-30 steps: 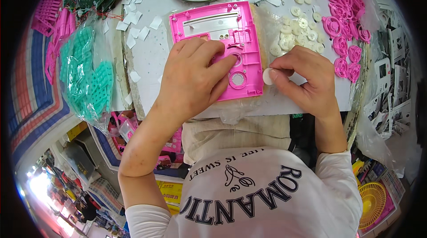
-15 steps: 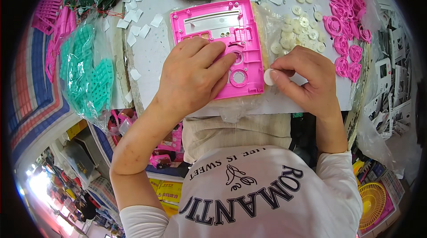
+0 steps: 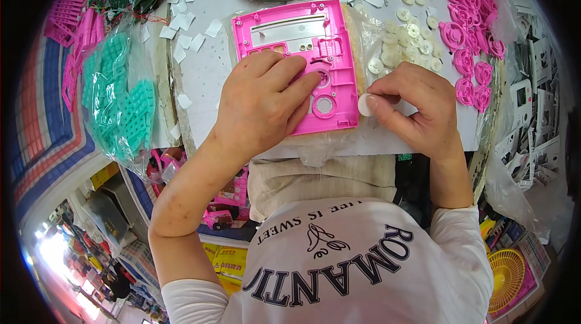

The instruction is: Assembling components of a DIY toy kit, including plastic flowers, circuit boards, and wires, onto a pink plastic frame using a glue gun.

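Head view: at centre, a shallow rectangular pink plastic casing [image 3: 342,85], lying hollow side up and slightly askew on a cream-yellow pad [image 3: 356,52], above the white tabletop [image 3: 206,73]. From the thin walls and ribs, probably light and stiff, rather slick on the flat faces, perhaps fragile at the small posts; best taken by opposite side walls, clear of the two round openings. Just beside the lower right edge, apart from it, a small flat white disc [image 3: 364,105]; likely very light, smooth and easy to drop, so best pinched near the rim.

With the left hand [image 3: 259,95], palm down across the casing's left part, fingers bent, index fingertip at the upper round opening. Impossible to tell from above whether to call it a grip or a mere press.

With the right hand [image 3: 414,106], pinches the disc between thumb and forefinger, back of the hand outward, other fingers curled in. Bent at both elbows, reaching inward from either side. Beyond the right hand, a loose heap of white round plastic wheels [image 3: 396,49].
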Action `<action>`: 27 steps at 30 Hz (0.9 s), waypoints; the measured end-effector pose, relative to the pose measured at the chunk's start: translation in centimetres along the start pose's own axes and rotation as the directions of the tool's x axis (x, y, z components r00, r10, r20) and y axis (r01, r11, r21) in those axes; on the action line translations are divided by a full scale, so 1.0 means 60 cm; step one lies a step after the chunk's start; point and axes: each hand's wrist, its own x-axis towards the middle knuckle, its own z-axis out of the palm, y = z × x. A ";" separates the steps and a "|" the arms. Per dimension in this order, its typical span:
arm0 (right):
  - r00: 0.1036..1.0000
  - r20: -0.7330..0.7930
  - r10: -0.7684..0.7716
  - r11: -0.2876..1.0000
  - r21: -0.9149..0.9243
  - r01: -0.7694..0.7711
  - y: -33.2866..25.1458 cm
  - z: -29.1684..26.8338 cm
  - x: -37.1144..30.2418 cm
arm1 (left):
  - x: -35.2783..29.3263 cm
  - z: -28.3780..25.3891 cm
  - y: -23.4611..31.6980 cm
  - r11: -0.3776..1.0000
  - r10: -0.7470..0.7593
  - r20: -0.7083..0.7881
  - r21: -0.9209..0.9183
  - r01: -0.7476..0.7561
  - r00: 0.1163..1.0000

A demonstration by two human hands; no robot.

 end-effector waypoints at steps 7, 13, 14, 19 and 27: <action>0.987 -0.067 0.147 0.989 0.024 -0.146 -0.007 0.015 0.007 | -0.018 -0.003 -0.003 0.966 -0.187 -0.128 -0.207 0.158 0.974; 0.998 -0.066 0.007 0.988 -0.157 -0.017 -0.003 0.055 0.045 | -0.034 -0.006 -0.001 0.976 -0.202 -0.230 -0.125 0.177 0.952; 0.998 -0.057 -0.015 0.980 -0.197 0.004 -0.001 0.064 0.050 | -0.036 -0.006 -0.001 0.977 -0.205 -0.232 -0.111 0.183 0.951; 0.996 0.074 -0.057 0.916 -0.393 0.082 -0.002 0.080 0.067 | -0.047 0.004 -0.005 0.975 -0.219 -0.244 -0.098 0.201 0.945; 0.996 0.086 -0.033 0.888 -0.455 0.068 -0.010 0.092 0.067 | -0.045 0.002 -0.005 0.965 -0.245 -0.213 -0.150 0.216 0.946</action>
